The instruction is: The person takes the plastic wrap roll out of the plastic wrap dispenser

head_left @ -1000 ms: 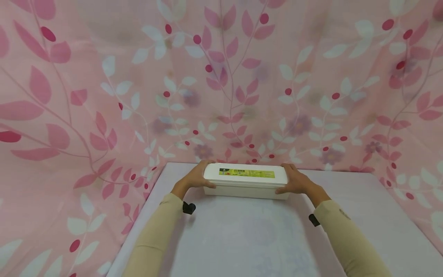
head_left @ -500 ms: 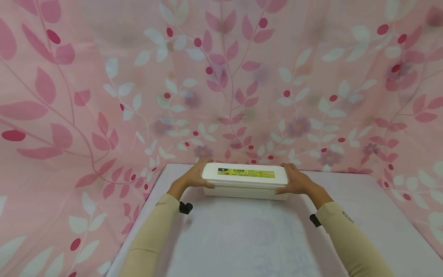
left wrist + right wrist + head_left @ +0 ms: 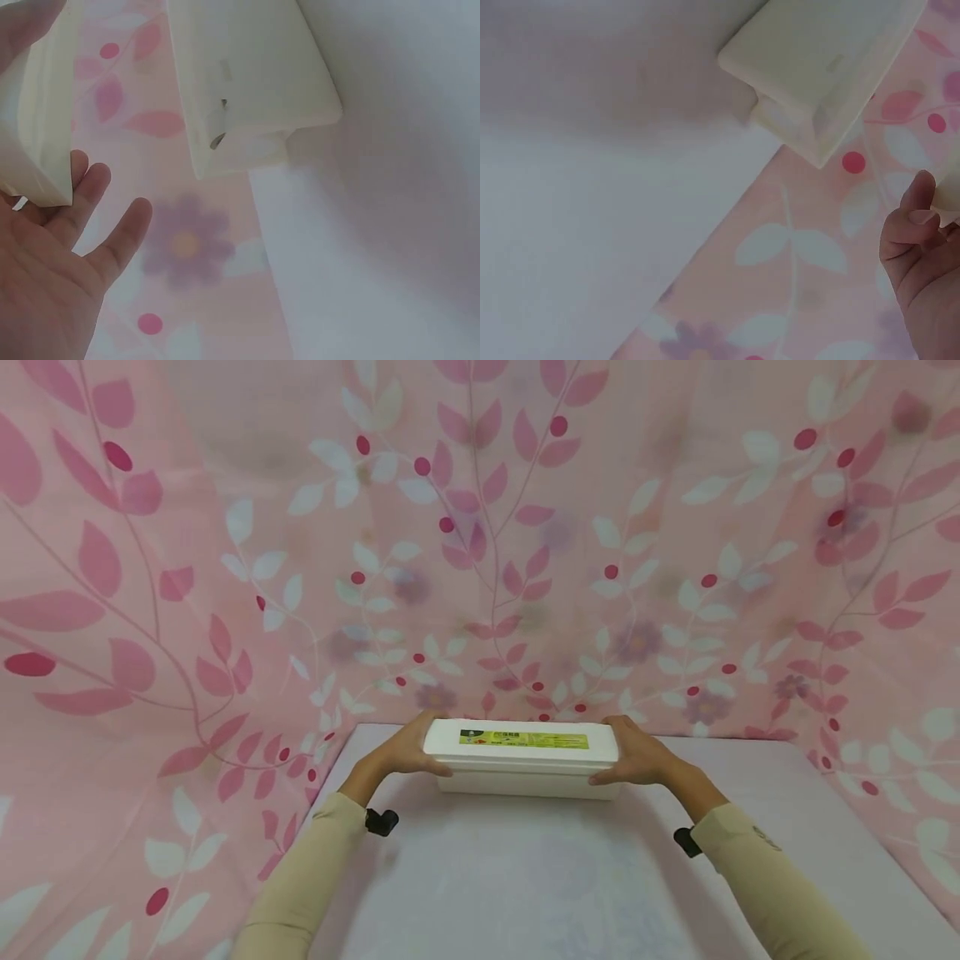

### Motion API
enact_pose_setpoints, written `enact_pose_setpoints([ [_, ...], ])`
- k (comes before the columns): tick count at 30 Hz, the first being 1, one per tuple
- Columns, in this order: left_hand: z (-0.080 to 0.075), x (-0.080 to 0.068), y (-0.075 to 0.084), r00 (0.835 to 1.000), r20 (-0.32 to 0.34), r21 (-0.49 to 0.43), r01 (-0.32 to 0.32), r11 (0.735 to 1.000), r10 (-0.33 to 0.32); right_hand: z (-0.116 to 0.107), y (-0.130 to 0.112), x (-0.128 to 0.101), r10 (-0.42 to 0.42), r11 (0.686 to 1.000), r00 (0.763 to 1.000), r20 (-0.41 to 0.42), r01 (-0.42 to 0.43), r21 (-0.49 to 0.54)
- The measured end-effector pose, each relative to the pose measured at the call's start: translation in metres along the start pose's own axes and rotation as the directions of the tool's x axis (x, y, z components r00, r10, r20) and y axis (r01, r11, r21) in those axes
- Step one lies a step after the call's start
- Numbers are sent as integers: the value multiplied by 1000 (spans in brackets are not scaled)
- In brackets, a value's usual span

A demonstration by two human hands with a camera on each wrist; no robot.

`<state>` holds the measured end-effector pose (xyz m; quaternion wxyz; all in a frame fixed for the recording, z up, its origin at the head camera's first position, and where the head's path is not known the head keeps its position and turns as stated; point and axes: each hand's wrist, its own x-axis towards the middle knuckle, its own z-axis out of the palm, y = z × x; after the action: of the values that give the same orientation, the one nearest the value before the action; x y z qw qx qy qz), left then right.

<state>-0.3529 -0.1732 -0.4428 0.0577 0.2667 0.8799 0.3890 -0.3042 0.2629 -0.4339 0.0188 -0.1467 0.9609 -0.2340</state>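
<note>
The lid (image 3: 517,755) had come away from the box (image 3: 525,787): both wrist views showed a plain gap between the two, with the patterned cloth (image 3: 495,527) visible through it. In the head view the lid reached out past the box's left end, where half a second earlier it had lined up more closely with it. The change in that view was small, and part of it came from the head camera itself shifting.

The left hand (image 3: 407,750) pinched the lid's left end, thumb along the front edge; in its wrist view two or more fingers stood out past the lid, a little spread. The right hand (image 3: 636,756) pinched the other end in much the same way, its thumb also at the front edge, though its wrist view cut off most of that hold.

The box sat upright near the far edge of the table (image 3: 525,877), below the lid and touched by neither hand as far as the wrist views showed. A yellow-green label (image 3: 555,741) faced up on the lid. For the work in hand, this seemed to mean that the lid was unseated, its weight shared between both hands, and the box no longer closed.
</note>
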Motion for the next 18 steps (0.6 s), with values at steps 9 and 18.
enact_pose_setpoints([
  [9, -4, -4, 6, 998, 3, 55, -62, 997, 62, -5, -3, -7, -23, 999, 1000, 6, 23, -45],
  [18, -3, -18, 1, 998, 19, -1, -62, 998, 62, -1, -8, -17, -57, 997, 998, -4, 57, -57],
])
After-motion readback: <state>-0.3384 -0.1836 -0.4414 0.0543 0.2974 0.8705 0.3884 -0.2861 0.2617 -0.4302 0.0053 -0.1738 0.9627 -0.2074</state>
